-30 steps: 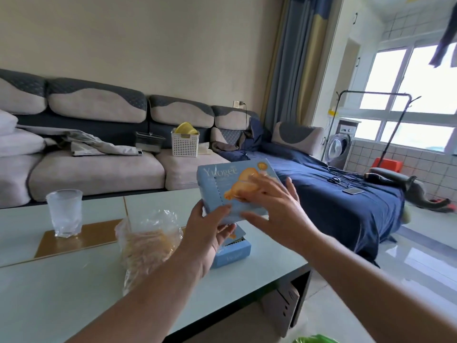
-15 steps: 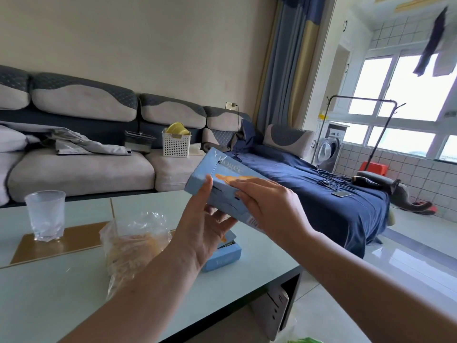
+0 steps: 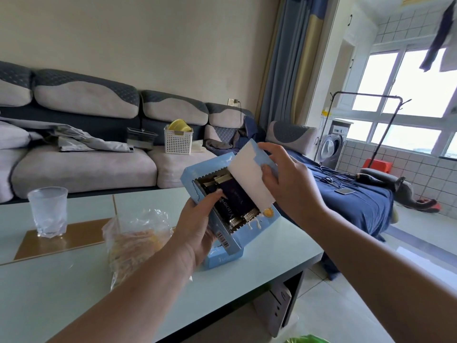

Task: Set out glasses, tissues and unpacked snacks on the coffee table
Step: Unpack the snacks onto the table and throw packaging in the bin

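Above the coffee table I hold a light blue snack box. My left hand grips its lower side. My right hand pinches the torn-open lid flap, folded back with its white inside showing. Dark wrapped snack packets lie inside the open box. A second light blue box lies on the table below, mostly hidden by my left hand. A clear plastic bag of yellowish snacks sits left of it. A clear glass stands upright on a brown mat further left.
A grey sofa runs behind the table, with a white basket, a dark clear container and crumpled cloth on it. A blue-covered chaise with a phone lies right. Something green shows at the bottom edge.
The box was closed before; now its lid flap is torn open and folded back by my right hand, showing the packets. The box has tilted and dropped slightly toward the table.
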{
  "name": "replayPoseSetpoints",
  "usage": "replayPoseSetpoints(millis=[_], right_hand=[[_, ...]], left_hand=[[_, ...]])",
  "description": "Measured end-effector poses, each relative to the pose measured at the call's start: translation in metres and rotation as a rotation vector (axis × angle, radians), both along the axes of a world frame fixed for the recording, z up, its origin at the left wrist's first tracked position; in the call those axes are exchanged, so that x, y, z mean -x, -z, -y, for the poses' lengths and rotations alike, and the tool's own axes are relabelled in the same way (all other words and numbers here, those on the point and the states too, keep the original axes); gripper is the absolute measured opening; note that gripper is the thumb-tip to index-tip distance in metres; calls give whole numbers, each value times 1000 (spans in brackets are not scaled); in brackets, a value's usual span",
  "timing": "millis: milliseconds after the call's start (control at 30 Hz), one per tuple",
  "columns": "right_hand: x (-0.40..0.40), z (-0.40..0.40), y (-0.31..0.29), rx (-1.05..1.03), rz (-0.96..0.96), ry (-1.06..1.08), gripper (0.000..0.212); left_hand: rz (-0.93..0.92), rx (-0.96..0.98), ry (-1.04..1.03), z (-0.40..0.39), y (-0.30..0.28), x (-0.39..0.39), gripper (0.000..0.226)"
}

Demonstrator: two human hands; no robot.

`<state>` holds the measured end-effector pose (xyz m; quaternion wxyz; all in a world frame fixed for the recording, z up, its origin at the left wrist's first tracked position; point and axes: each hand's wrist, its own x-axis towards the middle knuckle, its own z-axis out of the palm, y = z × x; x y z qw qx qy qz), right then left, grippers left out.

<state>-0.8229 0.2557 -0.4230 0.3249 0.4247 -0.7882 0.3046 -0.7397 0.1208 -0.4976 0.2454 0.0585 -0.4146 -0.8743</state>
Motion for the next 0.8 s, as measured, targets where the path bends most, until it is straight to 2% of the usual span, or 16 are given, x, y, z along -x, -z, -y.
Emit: replayPoseSetpoints(millis=[100, 200, 300, 400, 467, 567, 633, 700, 800], right_hand=[[5, -1, 4, -95, 114, 65, 62], [12, -3, 4, -41, 472, 43, 75], [16, -6, 7, 128, 1030, -158, 51], [21, -12, 15, 199, 1272, -319, 42], [23, -17, 22, 195, 1401, -424, 45], [23, -19, 32, 267, 1494, -532, 51], [23, -17, 40, 380, 1461, -525, 40], [22, -15, 51, 503, 1450, -498, 30], [21, -16, 77, 687, 1481, -451, 30]], left_hand=[[47, -17, 12, 4, 4, 2, 32], [92, -38, 30, 9, 6, 2, 39], [138, -22, 67, 15, 6, 2, 40], [164, 72, 115, 21, 5, 1, 42], [168, 115, 164, 23, 3, 1, 36], [160, 166, 222, 23, -1, 3, 24], [170, 223, 225, 21, -2, 7, 22], [186, 282, 185, 22, 2, 14, 25], [259, 302, 21, 21, 16, 25, 42]])
